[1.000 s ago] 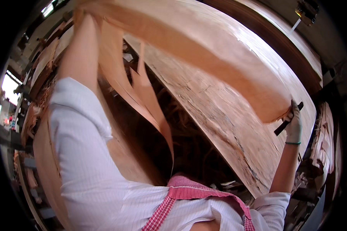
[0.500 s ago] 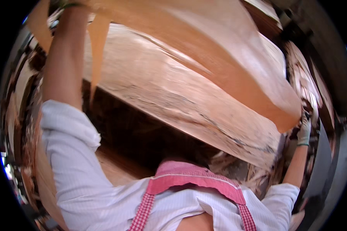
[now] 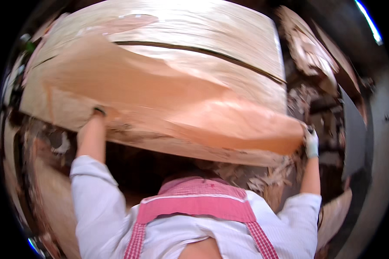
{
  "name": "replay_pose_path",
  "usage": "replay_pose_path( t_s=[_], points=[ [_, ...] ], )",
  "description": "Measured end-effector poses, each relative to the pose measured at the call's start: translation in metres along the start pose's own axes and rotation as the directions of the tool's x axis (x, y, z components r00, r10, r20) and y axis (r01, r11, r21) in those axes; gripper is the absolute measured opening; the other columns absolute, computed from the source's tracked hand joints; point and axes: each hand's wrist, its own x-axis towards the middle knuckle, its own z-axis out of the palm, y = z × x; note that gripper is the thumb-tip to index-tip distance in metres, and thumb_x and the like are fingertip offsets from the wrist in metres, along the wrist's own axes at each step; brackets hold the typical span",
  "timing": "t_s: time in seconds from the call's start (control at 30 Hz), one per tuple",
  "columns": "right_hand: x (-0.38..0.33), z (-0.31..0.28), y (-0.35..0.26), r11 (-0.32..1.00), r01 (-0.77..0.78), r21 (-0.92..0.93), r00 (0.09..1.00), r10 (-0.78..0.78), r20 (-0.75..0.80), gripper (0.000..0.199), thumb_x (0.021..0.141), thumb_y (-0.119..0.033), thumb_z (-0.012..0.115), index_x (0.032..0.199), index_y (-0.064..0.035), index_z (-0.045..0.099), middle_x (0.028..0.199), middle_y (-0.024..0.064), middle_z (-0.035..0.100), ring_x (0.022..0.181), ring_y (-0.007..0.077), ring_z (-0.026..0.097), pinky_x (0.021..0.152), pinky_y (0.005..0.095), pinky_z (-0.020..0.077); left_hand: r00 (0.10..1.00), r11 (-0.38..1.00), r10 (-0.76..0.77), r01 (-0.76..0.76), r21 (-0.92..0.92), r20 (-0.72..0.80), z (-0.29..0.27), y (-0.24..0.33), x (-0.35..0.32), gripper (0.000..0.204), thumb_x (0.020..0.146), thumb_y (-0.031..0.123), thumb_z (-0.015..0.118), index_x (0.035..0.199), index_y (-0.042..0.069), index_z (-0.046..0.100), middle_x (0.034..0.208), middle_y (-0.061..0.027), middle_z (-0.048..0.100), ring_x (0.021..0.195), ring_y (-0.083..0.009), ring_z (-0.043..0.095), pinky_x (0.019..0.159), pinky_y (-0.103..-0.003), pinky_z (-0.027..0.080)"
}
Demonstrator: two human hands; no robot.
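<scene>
Orange-tan veneer sheet (image 3: 190, 101), thin, rippled; right grip (image 3: 310, 140) clasping end; left grip (image 3: 102, 111): cannot tell.

Dim shop, edges blurry. Bright bluish-white light strip (image 3: 369, 21) top right, smaller bright patch (image 3: 34, 247) bottom left; can't tell if window or lamp. Ragged wood offcuts (image 3: 304, 47) heaped upper right, loose scraps (image 3: 270, 181) lower, right of centre. Flat grey panel (image 3: 354, 134) far right, grey band (image 3: 382, 142) just beyond, floor or wall unclear. Pale board (image 3: 335, 216) lower right.
</scene>
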Motion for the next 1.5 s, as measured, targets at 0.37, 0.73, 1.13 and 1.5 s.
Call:
replay_pose_path(
  t_s=[0.37, 0.73, 1.13, 1.5],
  points=[
    [0.123, -0.031, 0.1, 0.984, 0.109, -0.143, 0.987, -0.124, -0.103, 0.029, 0.088, -0.033, 0.07, 0.097, -0.0115, 0.054, 0.062, -0.0048, 0.049, 0.038, 0.0043, 0.036, 0.033, 0.0218, 0.0253, 0.909, 0.55, -0.396, 0.125, -0.826, -0.127, -0.012, 0.055, -0.172, 0.015, 0.099, 0.009, 0.047, 0.106, 0.002, 0.057, 0.088, -0.0087, 0.064, 0.075, -0.0161, 0.063, 0.067, -0.028, 0.056],
    [-0.04, 0.235, -0.066, 0.713, 0.61, -0.345, 0.784, -0.608, 0.13, 0.04, 0.08, 0.005, 0.056, 0.119, -0.0022, 0.06, 0.116, 0.0102, 0.062, 0.109, 0.0212, 0.057, 0.095, 0.0324, 0.0456, 0.648, 0.298, -0.76, 0.404, -0.865, 0.041, 0.004, -0.13, -0.26, 0.036, 0.09, 0.036, 0.064, 0.11, 0.008, 0.056, 0.084, -0.0005, 0.056, 0.071, -0.0122, 0.055, 0.064, -0.029, 0.05],
    [-0.353, 0.606, -0.177, 0.398, 0.884, -0.246, 0.381, -0.306, 0.872, 0.06, 0.079, -0.02, 0.072, 0.132, -0.0181, 0.045, 0.129, 0.0145, 0.048, 0.095, 0.0368, 0.063, 0.076, 0.0458, 0.0532, 0.946, 0.886, -0.086, 0.216, -0.41, 0.311, 0.005, -0.101, -0.231, 0.022, 0.085, 0.012, 0.061, 0.104, 0.002, 0.056, 0.094, -0.0178, 0.062, 0.091, -0.0307, 0.061, 0.083, -0.038, 0.047],
    [-0.345, 0.709, -0.111, 0.09, 0.984, -0.153, 0.176, -0.609, 0.774, 0.054, 0.08, -0.009, 0.058, 0.132, -0.02, 0.049, 0.127, 0.0079, 0.052, 0.088, 0.0287, 0.063, 0.066, 0.0406, 0.0563, 0.961, 0.995, -0.041, 0.065, -0.079, 0.275, -0.036, -0.071, -0.261, 0.052, 0.085, 0.034, 0.067, 0.125, 0.009, 0.046, 0.103, -0.0193, 0.065, 0.092, -0.0382, 0.064, 0.075, -0.043, 0.052]
  ],
)
